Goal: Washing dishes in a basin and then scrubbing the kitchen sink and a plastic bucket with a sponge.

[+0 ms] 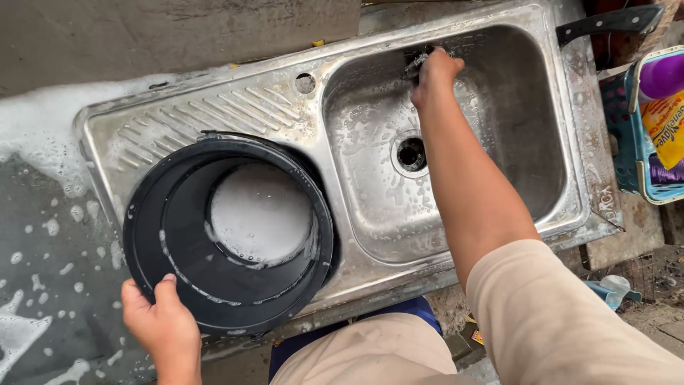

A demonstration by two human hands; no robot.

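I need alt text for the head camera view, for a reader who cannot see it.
A person's left hand grips the rim of a black bucket holding soapy water on the drainboard of a steel sink, while the right hand reaches into the basin and holds a dark scrubber against its far wall. Foam covers the counter to the left.

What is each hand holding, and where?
Left hand grips the black bucket by its near rim. Right hand clutches a dark scrubber in the sink.

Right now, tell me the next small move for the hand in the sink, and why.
Probably bring the right hand, closed on a dark scrubber at the basin's far wall, back to the black bucket: the left hand steadies its rim, and suds sit inside.
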